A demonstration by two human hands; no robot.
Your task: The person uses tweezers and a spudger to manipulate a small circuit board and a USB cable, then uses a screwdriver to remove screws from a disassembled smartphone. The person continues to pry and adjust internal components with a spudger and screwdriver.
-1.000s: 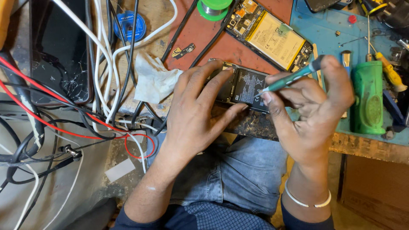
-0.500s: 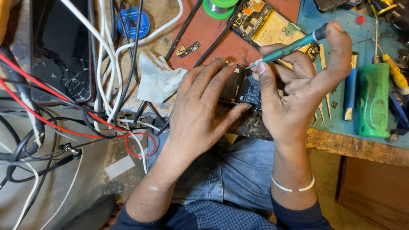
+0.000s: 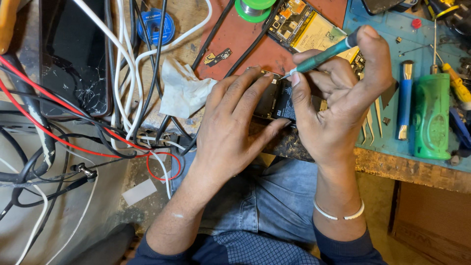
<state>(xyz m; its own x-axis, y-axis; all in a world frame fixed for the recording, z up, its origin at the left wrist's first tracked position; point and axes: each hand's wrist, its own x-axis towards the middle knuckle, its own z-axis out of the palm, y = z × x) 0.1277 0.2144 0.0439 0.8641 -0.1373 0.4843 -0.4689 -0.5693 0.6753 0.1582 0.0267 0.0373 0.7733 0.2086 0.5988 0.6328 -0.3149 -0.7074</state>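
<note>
An opened black phone (image 3: 278, 99) with its dark battery showing lies at the bench's front edge. My left hand (image 3: 230, 127) rests flat over its left side, fingers spread, pinning it down. My right hand (image 3: 338, 93) grips a thin teal-handled screwdriver (image 3: 321, 56), its tip touching the phone's upper edge while the thumb presses the battery. A second opened phone (image 3: 306, 27) with a yellowish battery lies on the red mat (image 3: 230, 41) behind.
A cracked black phone (image 3: 73, 59) lies far left among red, white and black cables (image 3: 122, 98). A crumpled white tissue (image 3: 184, 91) sits beside my left hand. Right, on the blue mat (image 3: 392, 142): a green tool (image 3: 431, 115), blue-handled tool (image 3: 405, 100), tweezers (image 3: 374, 118). Solder spools (image 3: 154, 27) at the back.
My right hand has turned the screwdriver from lying across the phone to slanting up and right, tip on the phone's upper edge. My left hand stays pressed on the phone.
</note>
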